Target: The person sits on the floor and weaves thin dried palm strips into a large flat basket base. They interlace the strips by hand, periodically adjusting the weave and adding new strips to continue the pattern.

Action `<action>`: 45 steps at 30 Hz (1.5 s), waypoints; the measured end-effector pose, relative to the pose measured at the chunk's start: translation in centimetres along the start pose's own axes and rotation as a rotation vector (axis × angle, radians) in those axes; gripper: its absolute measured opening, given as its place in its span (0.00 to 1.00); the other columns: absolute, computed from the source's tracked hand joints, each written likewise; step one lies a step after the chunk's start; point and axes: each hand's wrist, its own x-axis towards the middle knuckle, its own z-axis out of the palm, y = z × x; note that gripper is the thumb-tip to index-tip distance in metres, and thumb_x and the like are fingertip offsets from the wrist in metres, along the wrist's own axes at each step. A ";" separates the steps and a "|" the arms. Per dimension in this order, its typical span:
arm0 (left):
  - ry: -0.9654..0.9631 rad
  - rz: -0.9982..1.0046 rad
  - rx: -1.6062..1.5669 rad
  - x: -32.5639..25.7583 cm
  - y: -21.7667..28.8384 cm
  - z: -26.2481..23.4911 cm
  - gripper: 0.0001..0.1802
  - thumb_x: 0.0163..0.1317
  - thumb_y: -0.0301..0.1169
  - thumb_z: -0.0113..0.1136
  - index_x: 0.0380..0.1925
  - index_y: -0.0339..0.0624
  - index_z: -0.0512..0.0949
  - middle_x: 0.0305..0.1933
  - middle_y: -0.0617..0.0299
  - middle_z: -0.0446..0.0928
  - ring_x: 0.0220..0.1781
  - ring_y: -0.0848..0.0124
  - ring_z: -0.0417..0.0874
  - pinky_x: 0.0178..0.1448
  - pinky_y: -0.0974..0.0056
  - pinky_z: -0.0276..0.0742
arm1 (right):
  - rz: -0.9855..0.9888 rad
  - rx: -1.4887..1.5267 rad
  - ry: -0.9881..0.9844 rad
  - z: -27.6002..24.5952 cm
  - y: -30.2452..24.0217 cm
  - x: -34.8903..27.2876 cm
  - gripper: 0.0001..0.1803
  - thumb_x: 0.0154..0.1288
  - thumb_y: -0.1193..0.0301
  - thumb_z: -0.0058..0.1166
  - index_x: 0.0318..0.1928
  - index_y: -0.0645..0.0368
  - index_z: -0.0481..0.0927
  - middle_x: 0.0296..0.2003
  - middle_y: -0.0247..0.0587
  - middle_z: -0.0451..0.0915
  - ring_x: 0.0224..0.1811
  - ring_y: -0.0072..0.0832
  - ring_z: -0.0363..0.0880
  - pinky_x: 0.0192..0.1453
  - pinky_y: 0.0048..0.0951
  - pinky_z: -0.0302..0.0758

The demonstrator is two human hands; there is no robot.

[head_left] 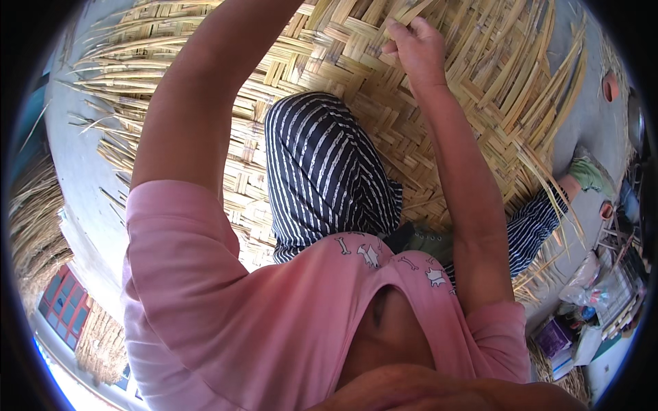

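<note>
Beneath me spreads a large mat woven from flat, straw-coloured split-reed strips in a diagonal pattern, its loose strip ends fanning out at the left and right. My right hand is over the upper part of the mat. Its thumb and fingers are pinched on a pale reed strip that rises from the weave and runs out at the top edge. My left arm stretches up across the mat and leaves the picture at the top, so the left hand is out of sight.
My bent knee in striped trousers presses on the mat. Long unwoven strips stick out at the right. Grey floor borders the mat. Dried stalks are piled at the far left; a clay pot and household clutter lie at the right.
</note>
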 end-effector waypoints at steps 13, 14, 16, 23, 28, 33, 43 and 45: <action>0.300 0.432 0.180 -1.0 -1.4 3.3 0.23 0.63 0.32 0.65 0.58 0.67 0.82 0.55 0.67 0.85 0.54 0.56 0.84 0.61 0.58 0.79 | -0.051 -0.113 0.006 -0.4 0.3 2.0 0.14 0.72 0.65 0.59 0.45 0.65 0.83 0.33 0.36 0.85 0.25 0.21 0.82 0.33 0.25 0.78; 0.372 0.474 0.087 -2.1 -1.4 3.1 0.25 0.61 0.31 0.67 0.58 0.66 0.82 0.55 0.65 0.85 0.53 0.55 0.84 0.60 0.58 0.79 | -0.029 -0.143 0.011 -0.2 0.2 2.2 0.14 0.72 0.65 0.59 0.45 0.65 0.83 0.32 0.36 0.85 0.25 0.22 0.82 0.34 0.26 0.79; 0.444 0.562 0.180 -3.4 -1.4 2.7 0.25 0.59 0.29 0.69 0.59 0.57 0.81 0.53 0.61 0.85 0.52 0.58 0.84 0.59 0.58 0.79 | 0.011 -0.207 0.016 0.4 -0.2 2.8 0.15 0.72 0.64 0.59 0.43 0.66 0.82 0.31 0.37 0.84 0.25 0.23 0.83 0.35 0.27 0.79; 0.113 0.161 -1.727 -9.0 3.6 0.2 0.14 0.62 0.28 0.73 0.46 0.34 0.84 0.44 0.57 0.86 0.50 0.69 0.84 0.60 0.62 0.77 | -0.110 -0.739 -0.247 0.6 -1.4 5.3 0.13 0.72 0.65 0.56 0.47 0.63 0.81 0.26 0.38 0.82 0.25 0.28 0.84 0.34 0.31 0.80; 0.197 0.147 -1.920 -10.6 4.4 0.6 0.15 0.67 0.29 0.68 0.52 0.37 0.83 0.49 0.60 0.86 0.51 0.67 0.85 0.61 0.60 0.78 | 0.094 -0.872 -0.644 0.5 -3.0 9.3 0.16 0.70 0.70 0.57 0.56 0.61 0.80 0.37 0.46 0.85 0.36 0.34 0.87 0.44 0.35 0.82; 0.357 0.089 -2.078 -12.4 4.9 2.2 0.14 0.69 0.25 0.65 0.54 0.41 0.81 0.48 0.62 0.85 0.49 0.69 0.86 0.57 0.62 0.83 | 0.117 -0.749 -0.669 0.5 -3.6 9.0 0.08 0.67 0.73 0.50 0.38 0.60 0.83 0.29 0.40 0.84 0.29 0.30 0.84 0.31 0.37 0.81; 1.037 -0.379 -1.516 -11.3 8.2 7.8 0.16 0.64 0.12 0.51 0.44 0.38 0.84 0.36 0.60 0.86 0.35 0.72 0.85 0.39 0.66 0.82 | -0.314 -0.910 -0.185 0.3 -0.4 4.4 0.16 0.65 0.67 0.57 0.51 0.56 0.85 0.52 0.47 0.85 0.54 0.45 0.83 0.60 0.50 0.77; 1.001 -0.471 -1.424 -12.9 9.5 7.0 0.15 0.64 0.13 0.52 0.44 0.38 0.84 0.36 0.59 0.86 0.35 0.72 0.85 0.39 0.66 0.82 | -0.388 -1.019 -0.048 1.2 0.6 2.1 0.18 0.68 0.72 0.56 0.57 0.58 0.81 0.53 0.49 0.83 0.51 0.40 0.85 0.56 0.42 0.81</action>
